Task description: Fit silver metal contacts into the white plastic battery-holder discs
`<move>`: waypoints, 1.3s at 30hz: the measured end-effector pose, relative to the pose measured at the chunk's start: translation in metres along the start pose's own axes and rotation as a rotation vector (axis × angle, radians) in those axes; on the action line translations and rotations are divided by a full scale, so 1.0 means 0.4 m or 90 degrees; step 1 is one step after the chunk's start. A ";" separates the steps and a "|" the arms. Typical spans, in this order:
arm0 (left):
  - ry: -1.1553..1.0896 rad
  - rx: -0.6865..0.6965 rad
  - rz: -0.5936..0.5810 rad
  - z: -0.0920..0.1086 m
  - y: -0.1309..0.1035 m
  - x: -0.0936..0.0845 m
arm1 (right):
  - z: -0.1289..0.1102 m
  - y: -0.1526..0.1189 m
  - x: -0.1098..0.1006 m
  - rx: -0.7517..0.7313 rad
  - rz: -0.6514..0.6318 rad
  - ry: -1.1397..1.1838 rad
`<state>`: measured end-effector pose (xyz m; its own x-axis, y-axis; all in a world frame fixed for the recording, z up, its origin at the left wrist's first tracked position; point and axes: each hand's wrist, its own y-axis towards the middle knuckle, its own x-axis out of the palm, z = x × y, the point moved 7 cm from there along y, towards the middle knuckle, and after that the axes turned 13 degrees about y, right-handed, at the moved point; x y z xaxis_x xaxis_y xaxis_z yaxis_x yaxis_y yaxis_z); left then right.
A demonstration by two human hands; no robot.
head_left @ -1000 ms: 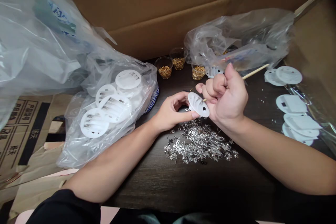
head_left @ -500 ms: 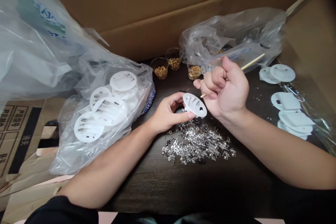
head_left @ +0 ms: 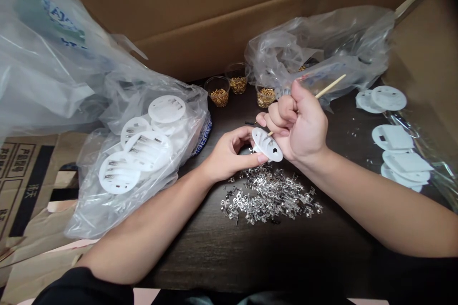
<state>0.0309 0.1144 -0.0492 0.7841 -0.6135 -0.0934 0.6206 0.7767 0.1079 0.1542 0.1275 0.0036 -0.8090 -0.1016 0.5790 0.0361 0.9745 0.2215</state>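
My left hand (head_left: pixel 229 153) grips a round white plastic battery holder (head_left: pixel 265 147) by its edge, tilted, above a pile of small metal contacts and springs (head_left: pixel 275 195). Slots with metal pieces show on the holder's face, along with a dark square hole. My right hand (head_left: pixel 300 119) is closed around a thin wooden stick (head_left: pixel 331 86). The stick's lower tip meets the slotted face of the holder. A small black-handled pin-like tool (head_left: pixel 250 123) lies on the table just behind my hands.
Clear cups of brass-coloured pins (head_left: pixel 219 97) stand at the back. More white discs lie on a plastic bag (head_left: pixel 89 205) at left, and white discs (head_left: pixel 389 98) are stacked at right. Cardboard walls (head_left: pixel 214 24) enclose the back and right.
My right hand has moved left and slightly down, bringing the stick's tip from beside the white holder onto its slotted face. My left hand has barely moved.
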 end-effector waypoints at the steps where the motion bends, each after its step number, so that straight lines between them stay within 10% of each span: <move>1: 0.003 0.002 0.001 0.000 0.000 0.000 | 0.001 -0.002 0.001 0.000 0.001 0.004; 39: -0.007 -0.014 0.013 0.000 -0.002 -0.001 | 0.013 -0.014 -0.005 -0.051 0.039 0.111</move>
<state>0.0301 0.1141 -0.0493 0.7970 -0.5987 -0.0798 0.6039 0.7922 0.0877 0.1525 0.1234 -0.0031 -0.6902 -0.0820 0.7190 0.1351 0.9615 0.2394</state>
